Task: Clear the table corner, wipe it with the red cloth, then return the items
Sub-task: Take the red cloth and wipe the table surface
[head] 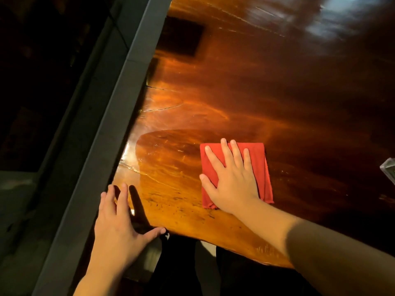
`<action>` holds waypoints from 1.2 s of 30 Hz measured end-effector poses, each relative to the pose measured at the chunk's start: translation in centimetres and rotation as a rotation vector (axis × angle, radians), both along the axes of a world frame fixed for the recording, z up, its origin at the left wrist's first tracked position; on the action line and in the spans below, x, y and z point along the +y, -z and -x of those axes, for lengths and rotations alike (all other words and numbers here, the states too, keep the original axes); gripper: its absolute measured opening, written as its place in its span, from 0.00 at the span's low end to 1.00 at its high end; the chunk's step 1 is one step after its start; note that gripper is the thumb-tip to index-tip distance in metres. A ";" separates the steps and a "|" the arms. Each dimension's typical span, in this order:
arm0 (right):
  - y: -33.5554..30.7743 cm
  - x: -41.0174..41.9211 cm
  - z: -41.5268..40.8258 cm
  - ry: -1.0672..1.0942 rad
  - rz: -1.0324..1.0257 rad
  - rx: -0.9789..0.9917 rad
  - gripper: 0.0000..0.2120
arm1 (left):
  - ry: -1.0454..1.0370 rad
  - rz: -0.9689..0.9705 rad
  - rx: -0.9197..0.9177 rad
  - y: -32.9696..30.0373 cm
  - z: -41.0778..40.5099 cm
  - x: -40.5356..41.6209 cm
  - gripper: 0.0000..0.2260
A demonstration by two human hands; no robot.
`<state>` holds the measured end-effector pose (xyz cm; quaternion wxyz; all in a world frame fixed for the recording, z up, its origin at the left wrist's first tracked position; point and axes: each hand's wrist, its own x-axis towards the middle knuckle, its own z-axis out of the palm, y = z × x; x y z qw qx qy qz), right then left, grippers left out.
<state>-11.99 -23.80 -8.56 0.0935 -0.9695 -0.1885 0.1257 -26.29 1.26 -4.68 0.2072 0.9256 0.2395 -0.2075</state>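
A folded red cloth (259,161) lies flat on the glossy brown wooden table (213,99), near its front edge. My right hand (229,178) presses down on the cloth with the fingers spread, palm covering its lower left part. My left hand (119,223) rests flat on the table's front left corner, fingers apart, holding nothing. To the left of the cloth the wood shows a darker, wet-looking oval patch (168,150).
A grey window frame or ledge (119,107) runs diagonally along the table's left edge, with dark glass beyond it. A dark square shape (181,37) sits on the far table. A pale object (389,169) pokes in at the right edge.
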 end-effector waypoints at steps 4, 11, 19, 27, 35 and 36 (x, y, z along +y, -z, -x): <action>0.3 4.5 -1.4 -0.023 -0.015 -0.015 0.35 | -0.075 0.052 -0.048 -0.4 0.7 0.1 0.63; -0.2 11.2 -1.1 -0.082 -0.039 -0.010 0.35 | -0.185 0.190 -0.097 -1.1 1.7 0.7 0.59; -0.7 14.8 1.8 -0.128 -0.040 -0.012 0.35 | -0.121 0.188 -0.099 -1.6 1.0 1.0 0.60; -1.2 14.1 4.2 -0.195 -0.064 0.005 0.34 | 0.070 0.165 -0.036 -1.1 -0.6 3.2 0.59; -0.8 10.4 6.2 -0.281 -0.074 0.054 0.35 | 0.204 0.070 0.012 -0.3 -2.3 3.5 0.62; -0.8 9.8 6.4 -0.275 -0.075 0.060 0.35 | 0.235 0.054 0.018 -0.2 -2.4 3.2 0.62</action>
